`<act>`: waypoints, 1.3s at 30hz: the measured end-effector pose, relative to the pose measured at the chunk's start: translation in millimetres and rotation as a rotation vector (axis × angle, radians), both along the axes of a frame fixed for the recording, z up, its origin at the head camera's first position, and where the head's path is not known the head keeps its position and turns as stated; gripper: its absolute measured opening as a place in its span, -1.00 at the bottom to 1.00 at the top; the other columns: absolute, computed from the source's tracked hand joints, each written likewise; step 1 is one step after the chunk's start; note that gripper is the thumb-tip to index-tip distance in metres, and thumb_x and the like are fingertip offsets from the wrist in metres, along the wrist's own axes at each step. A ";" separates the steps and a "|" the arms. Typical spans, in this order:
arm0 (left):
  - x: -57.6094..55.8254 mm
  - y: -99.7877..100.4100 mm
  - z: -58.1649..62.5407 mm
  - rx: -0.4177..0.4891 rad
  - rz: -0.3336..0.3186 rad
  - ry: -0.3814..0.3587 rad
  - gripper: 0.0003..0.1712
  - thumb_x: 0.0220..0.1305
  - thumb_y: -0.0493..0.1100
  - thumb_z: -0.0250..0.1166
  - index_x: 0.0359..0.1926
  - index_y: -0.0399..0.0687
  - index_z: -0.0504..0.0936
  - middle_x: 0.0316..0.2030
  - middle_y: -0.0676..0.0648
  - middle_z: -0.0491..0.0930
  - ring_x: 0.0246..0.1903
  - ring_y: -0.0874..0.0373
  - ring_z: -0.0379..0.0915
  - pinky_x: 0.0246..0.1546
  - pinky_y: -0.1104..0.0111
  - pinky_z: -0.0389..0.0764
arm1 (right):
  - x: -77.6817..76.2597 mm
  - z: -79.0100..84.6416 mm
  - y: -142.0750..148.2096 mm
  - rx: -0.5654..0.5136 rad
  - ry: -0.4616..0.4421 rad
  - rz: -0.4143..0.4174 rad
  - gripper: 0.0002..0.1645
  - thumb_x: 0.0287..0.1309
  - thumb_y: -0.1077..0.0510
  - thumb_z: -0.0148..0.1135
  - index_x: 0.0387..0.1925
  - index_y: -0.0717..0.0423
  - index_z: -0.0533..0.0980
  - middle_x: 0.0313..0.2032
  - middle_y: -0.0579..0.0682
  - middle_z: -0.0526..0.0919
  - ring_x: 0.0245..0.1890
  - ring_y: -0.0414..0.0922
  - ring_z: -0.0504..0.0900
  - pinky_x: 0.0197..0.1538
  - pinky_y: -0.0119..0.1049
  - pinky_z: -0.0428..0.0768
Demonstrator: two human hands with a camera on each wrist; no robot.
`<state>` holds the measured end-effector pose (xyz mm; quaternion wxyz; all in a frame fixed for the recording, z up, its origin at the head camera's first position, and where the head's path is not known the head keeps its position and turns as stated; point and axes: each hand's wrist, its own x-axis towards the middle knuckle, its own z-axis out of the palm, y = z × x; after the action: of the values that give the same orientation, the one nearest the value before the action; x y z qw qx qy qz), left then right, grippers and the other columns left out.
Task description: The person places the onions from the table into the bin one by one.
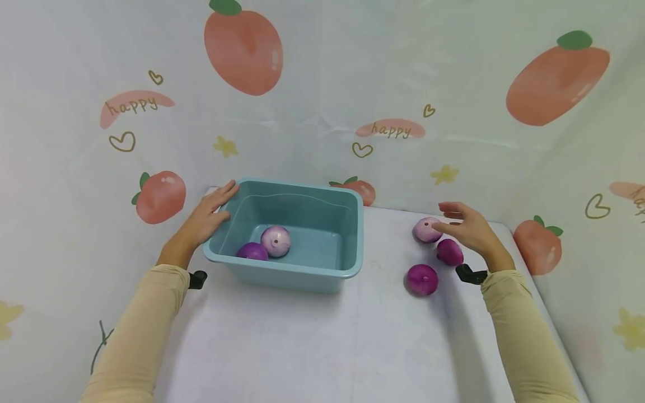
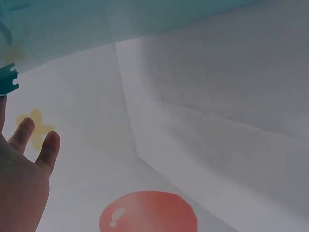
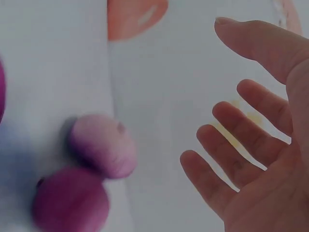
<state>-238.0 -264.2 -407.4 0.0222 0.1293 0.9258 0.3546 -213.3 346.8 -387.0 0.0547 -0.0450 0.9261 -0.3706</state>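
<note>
at the left, the left hand (image 1: 205,219) rests loose-fingered against the blue tub (image 1: 287,279); two onions (image 1: 276,241) lie inside. at the right, three onions (image 1: 422,280) sit near the empty, unclosed right hand (image 1: 470,228): likely a reach, calling next for fingers curled round one.

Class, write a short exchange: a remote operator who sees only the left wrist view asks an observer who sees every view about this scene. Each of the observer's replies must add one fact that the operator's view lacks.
Operator: I see part of the tub and part of the left hand. What is inside the tub?
Observer: Two onions, a pale onion and a purple onion.
Operator: Is the right hand holding anything?
Observer: No, the right wrist view shows it holding nothing.
</note>
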 end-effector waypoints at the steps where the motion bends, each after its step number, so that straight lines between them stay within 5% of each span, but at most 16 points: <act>1: -0.2 0.0 0.1 0.000 -0.001 0.002 -0.16 0.33 -0.24 -0.08 0.62 0.24 0.05 0.66 0.07 -0.12 0.64 -0.26 -0.33 0.42 -0.48 -0.12 | 2.7 -3.0 4.7 0.007 -0.004 -0.014 -0.15 0.26 -0.15 0.35 0.43 0.15 0.32 0.43 0.25 0.40 0.42 0.29 0.40 0.35 0.24 0.43; 17: -2.6 -0.5 -2.3 0.017 0.001 -0.002 -0.16 0.32 -0.24 -0.07 0.61 0.27 0.06 0.65 0.11 -0.12 0.65 -0.21 -0.35 0.43 -0.47 -0.13 | 33.6 -65.8 41.2 0.088 -0.184 -0.095 0.06 0.27 -0.18 0.31 0.50 0.38 0.11 0.42 0.50 0.26 0.38 0.44 0.28 0.34 0.35 0.36; 26: -2.0 -2.4 -7.0 0.028 -0.005 0.000 -0.16 0.33 -0.24 -0.06 0.61 0.27 0.07 0.65 0.11 -0.11 0.64 -0.25 -0.33 0.43 -0.47 -0.12 | 40.7 -81.6 39.5 0.049 -0.196 -0.160 -0.05 0.37 -0.06 0.24 0.48 0.39 0.05 0.39 0.57 0.20 0.36 0.46 0.31 0.31 0.34 0.41; 34: -1.4 -4.4 -6.7 0.041 0.009 0.000 -0.16 0.32 -0.22 -0.05 0.61 0.31 0.08 0.65 0.14 -0.11 0.65 -0.21 -0.34 0.43 -0.47 -0.12 | 39.0 -88.3 35.9 -0.078 -0.214 -0.207 -0.01 0.34 -0.03 0.28 0.45 0.43 -0.03 0.41 0.59 0.16 0.40 0.44 0.25 0.37 0.32 0.32; 39: -1.0 -3.4 -5.0 0.032 0.010 -0.006 -0.16 0.34 -0.22 -0.06 0.61 0.30 0.06 0.65 0.14 -0.13 0.65 -0.22 -0.34 0.42 -0.48 -0.08 | 38.1 -88.5 34.8 -0.050 -0.215 -0.224 0.06 0.32 -0.10 0.29 0.46 0.42 -0.06 0.44 0.56 0.14 0.42 0.44 0.23 0.39 0.34 0.31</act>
<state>-239.0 -267.6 -412.3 0.0209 0.1240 0.9205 0.3700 -175.1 381.6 -475.5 0.1108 0.0971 0.9046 -0.4000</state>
